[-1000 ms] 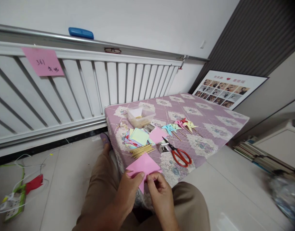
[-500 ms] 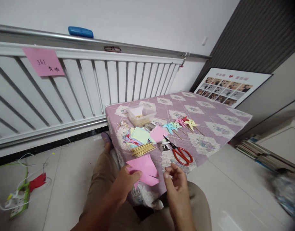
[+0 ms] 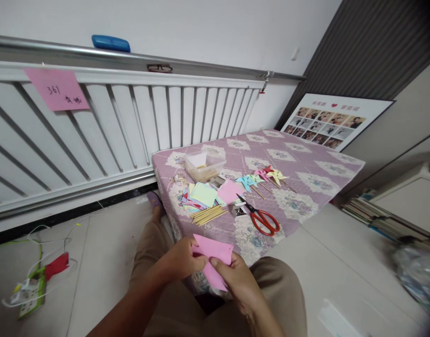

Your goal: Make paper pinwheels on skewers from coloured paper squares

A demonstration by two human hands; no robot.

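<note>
Head view: person in brown trousers (image 3: 280, 295), sitting at the near corner of a purple floral cloth (image 3: 306, 161).
Pink paper (image 3: 217, 250): one piece, bent, raised over the lap by the cloth's near edge, gripped from both sides.
Left hand (image 3: 185, 257): thumb and fingers closed on the paper's left side; some fingers hidden from where I stand.
Right hand (image 3: 241, 278): thumb pressed on the paper near its middle, fingers tucked behind the right edge, pinched with the paper between; I cannot make out every fingertip.
Sticks (image 3: 208, 215): loose bundle, pale wood, beyond the paper.
Scissors (image 3: 252, 209): one pair, red handles, dark blades, lying to the right of the sticks.
Small packet (image 3: 240, 211): beside the scissors, dark contents, too small to name.
Paper stack (image 3: 203, 194): mixed colours, fanned, pale green uppermost, just behind the sticks.
Pink sheet (image 3: 230, 192): flat, beside the stack.
Clear box (image 3: 213, 169): open-topped, more sticks inside.
Pinwheels (image 3: 261, 175): blue, pale green, pink, red, yellow, lying grouped, well apart from both hands.
Radiator (image 3: 187, 112): white, along the wall, pink note (image 3: 57, 89) hanging on it.
</note>
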